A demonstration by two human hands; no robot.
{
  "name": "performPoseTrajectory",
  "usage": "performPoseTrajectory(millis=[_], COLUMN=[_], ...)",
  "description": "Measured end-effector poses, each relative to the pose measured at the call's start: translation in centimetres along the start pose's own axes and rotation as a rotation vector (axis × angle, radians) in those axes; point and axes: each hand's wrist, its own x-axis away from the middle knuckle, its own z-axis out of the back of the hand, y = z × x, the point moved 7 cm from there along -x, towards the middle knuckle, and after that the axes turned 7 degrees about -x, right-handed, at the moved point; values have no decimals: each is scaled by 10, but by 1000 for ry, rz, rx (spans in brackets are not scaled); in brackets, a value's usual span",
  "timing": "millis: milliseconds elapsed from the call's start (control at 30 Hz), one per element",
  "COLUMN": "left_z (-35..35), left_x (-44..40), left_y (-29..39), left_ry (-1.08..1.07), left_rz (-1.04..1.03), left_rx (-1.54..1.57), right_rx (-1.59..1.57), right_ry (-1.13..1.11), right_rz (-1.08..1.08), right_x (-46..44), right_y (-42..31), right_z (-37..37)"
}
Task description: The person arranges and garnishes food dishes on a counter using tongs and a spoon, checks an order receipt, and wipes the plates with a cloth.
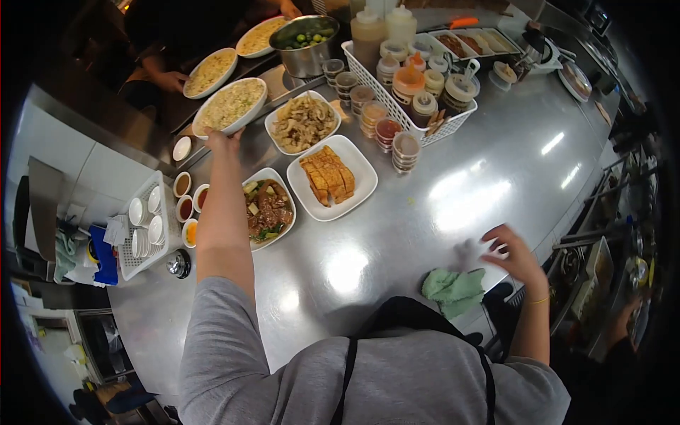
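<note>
My left hand [224,139] stretches across the steel counter and grips the near edge of an oval white plate of fried rice [230,106]. Over the counter's near right edge, my right hand [516,256] is empty with its fingers apart, slightly blurred. Just left of it, a crumpled green cloth [453,289] lies on the edge. Beside my left arm stand a square plate of sliced crispy meat [327,176], a dish of pale fried pieces [303,123] and a dish of saucy meat with greens [269,209], partly hidden by my forearm.
Beyond the counter, a person's hand [170,80] touches another rice plate [211,74]. A steel pot of green fruit [306,48], stacked sauce cups [388,132] and a white basket of bottles [450,122] stand at the back. Left are a basket of small dishes [145,227] and a bell [178,264].
</note>
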Motion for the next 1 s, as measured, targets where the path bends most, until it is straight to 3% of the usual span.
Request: performPoseTrajectory(millis=[67,133,200,333,400,467,533,600,667,733,833,933,1000], left_z=[0,2,0,8,14,17,23,25,19,20,34,51,50], left_x=[1,-1,-7,-16,-23,-32,-30,-24,0,11,19,29,74], left_y=[1,4,7,9,4,1,3,0,11,18,32,52,74], left_ry=[49,38,39,44,29,-88,-47,1,31,58,139,189,111], left_rz=[10,11,39,20,22,23,14,54,90,132,213,99,-18], left_rx=[-2,31,13,-43,-17,14,10,-39,-64,-86,-154,-324,-321], right_rx=[38,146,329,249,26,22,-25,-67,421,375,470,441,401], right_ry=[-242,-236,-234,-346,-210,-128,144,97,126,34,228,286,305], right_rz=[117,293,297,307,367,409,453,400,396,335,396,477,537], right_x=[4,12,19,13,-4,-24,-44,-67,-85,-93,-93,-95,-94], right_y=[-18,-36,-35,-24,-47,-68,-84,-77,-62,-39,-38,-33,-36], right_z=[-48,-79,-99,-108,-89,-76,-54,-61,-82,-107,-114,-112,-110])
